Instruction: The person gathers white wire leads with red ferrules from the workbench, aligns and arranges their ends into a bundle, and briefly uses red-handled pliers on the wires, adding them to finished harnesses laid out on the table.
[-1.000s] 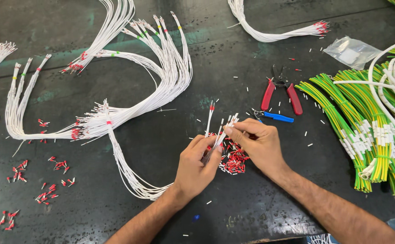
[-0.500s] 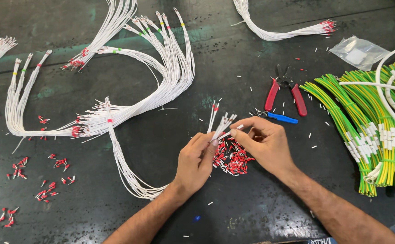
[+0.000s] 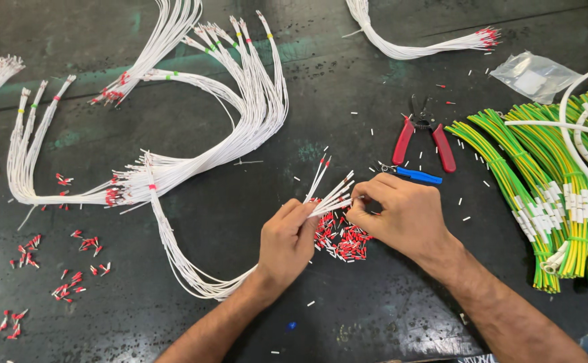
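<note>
A small bundle of thin white wires [image 3: 331, 193], fanned toward the upper right, is gripped in the clenched left hand [image 3: 287, 240] at frame centre. Compared with half a second ago, the right hand [image 3: 398, 214] has closed in on the wire tips, which are pinched between its fingers. A pile of small red ferrules [image 3: 342, 240] lies just below both hands; red-handled pliers [image 3: 423, 138] are seen above.

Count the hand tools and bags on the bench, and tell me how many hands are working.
Red-handled pliers: 1
Blue-handled tool: 1
Clear plastic bag: 1
Hands, left hand and right hand, both on the white wire bundle: 2
Total: 5
</note>
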